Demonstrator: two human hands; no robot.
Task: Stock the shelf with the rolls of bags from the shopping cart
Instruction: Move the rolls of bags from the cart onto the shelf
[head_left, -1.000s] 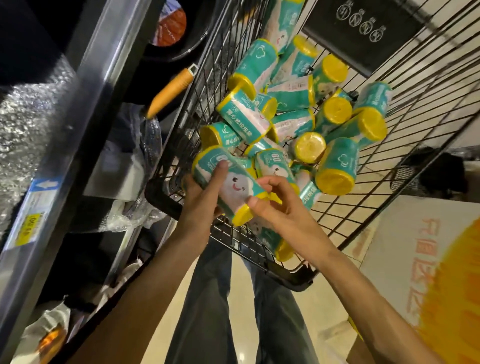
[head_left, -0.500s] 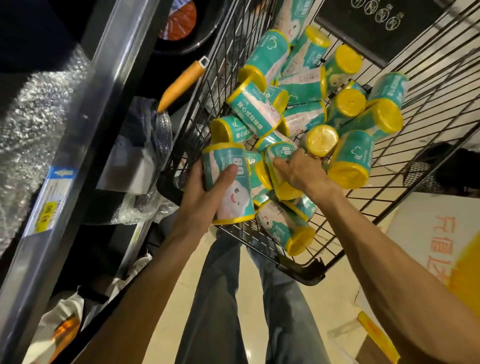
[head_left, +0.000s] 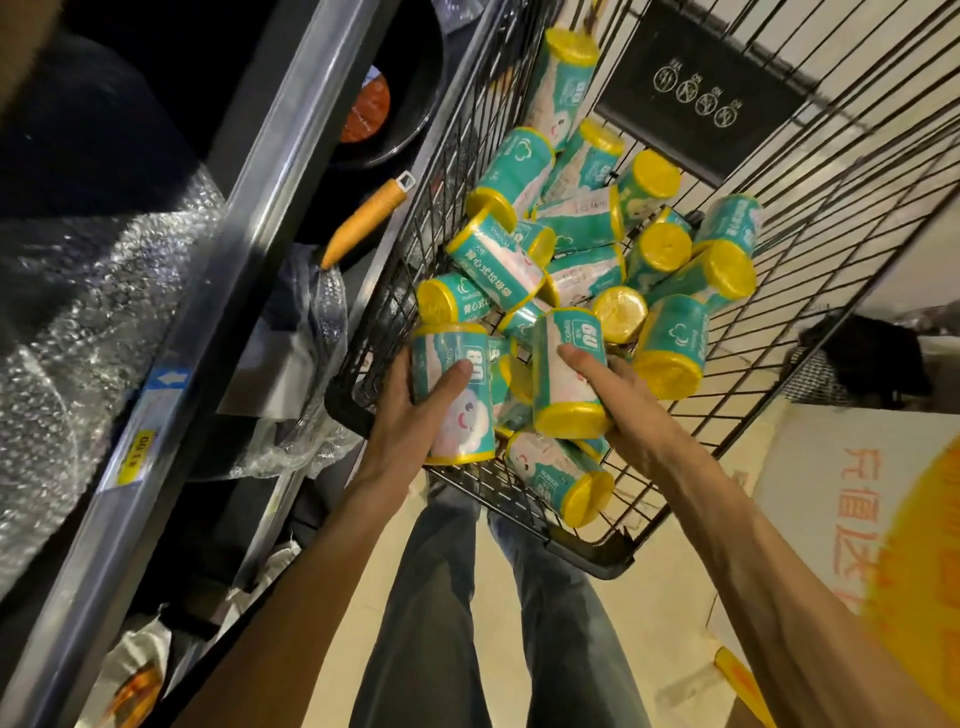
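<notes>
Green rolls of bags fill the cart (head_left: 810, 218). Left hand (head_left: 415, 421) grips one roll (head_left: 452, 389); right hand (head_left: 618, 400) grips another roll (head_left: 569, 371).

Both hands full, 1 roll each

Both bare forearms reach forward and up from the bottom of the view, roughly parallel, with the legs in grey-blue jeans (head_left: 488, 623) showing between them. The left hand (head_left: 415, 421) is wrapped around a teal plastic-wrapped cylindrical roll with yellow ends (head_left: 454, 395), thumb laid across its front and the other fingers hidden behind it. The right hand (head_left: 618, 410) grips a second teal-and-yellow roll (head_left: 569, 374) the same way, thumb stretched up along its side, palm cupping it from the right. Both rolls are held about upright, just beside each other, wrists fairly straight.
</notes>
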